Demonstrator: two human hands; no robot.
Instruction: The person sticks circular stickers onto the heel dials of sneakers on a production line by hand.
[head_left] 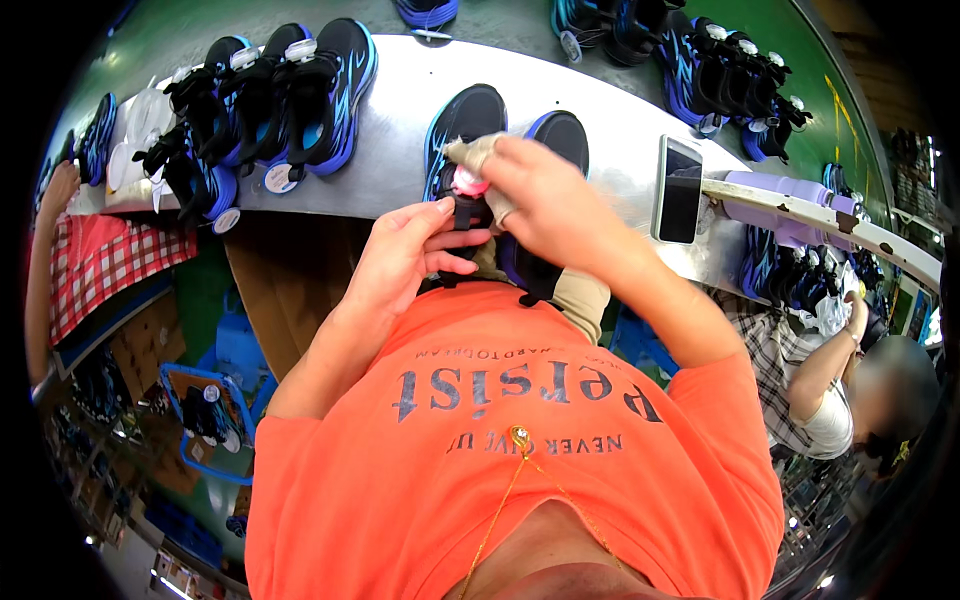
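Two black, blue and purple sports shoes stand side by side before me, toes pointing away: the left shoe and the right shoe. My left hand is at the near end of the left shoe, its thumb and fingers closed on a black strap. Over the same shoe bends my right hand, fingers closed, with tan cloth-like material at the fingertips. A shiny pink round piece shows between the hands. What the right fingers grip is hidden.
More shoes stand left on the metal table; others lie beyond. A phone lies right, by a white metal bar. Co-workers sit at left and right. Blue baskets stand below.
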